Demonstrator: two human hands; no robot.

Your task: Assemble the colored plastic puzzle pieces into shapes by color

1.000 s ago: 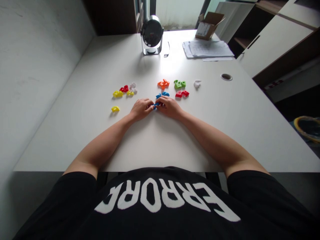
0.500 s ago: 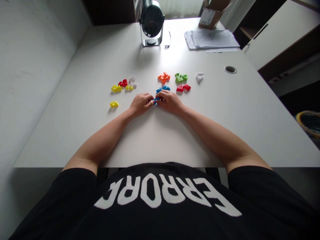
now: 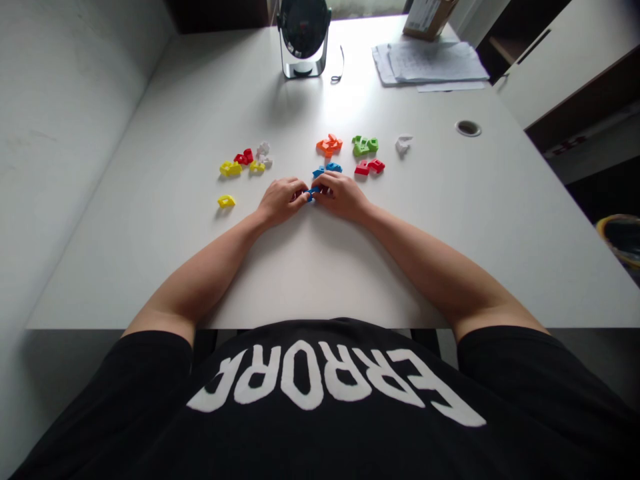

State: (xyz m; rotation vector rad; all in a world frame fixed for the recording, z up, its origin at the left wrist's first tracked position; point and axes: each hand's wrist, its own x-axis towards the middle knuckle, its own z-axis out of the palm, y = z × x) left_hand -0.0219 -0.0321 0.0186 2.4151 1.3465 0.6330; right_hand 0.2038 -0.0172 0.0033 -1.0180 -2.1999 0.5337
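Note:
Between my two hands is a small blue plastic piece (image 3: 313,193), partly covered by fingertips. My left hand (image 3: 283,199) pinches its left side, and my right hand (image 3: 342,195) pinches its right side. Just beyond my right fingers lie more blue pieces (image 3: 328,169) of the same sort. Past them sits a cluster of orange pieces (image 3: 329,145). Green pieces (image 3: 365,145) and red pieces (image 3: 369,167) are grouped to the right. A lone yellow piece (image 3: 227,201) rests left of my left hand.
Farther left are yellow pieces (image 3: 231,169), red pieces (image 3: 245,157) and whitish pieces (image 3: 264,155). A whitish piece (image 3: 403,145) lies at right. At the back of the white table (image 3: 200,100) stand a round black device (image 3: 303,33), papers (image 3: 430,63) and a cardboard box (image 3: 429,18).
The camera view has tilted slightly downward, so the table things sit higher in the picture. Both hands still hold the blue piece in nearly the same place.

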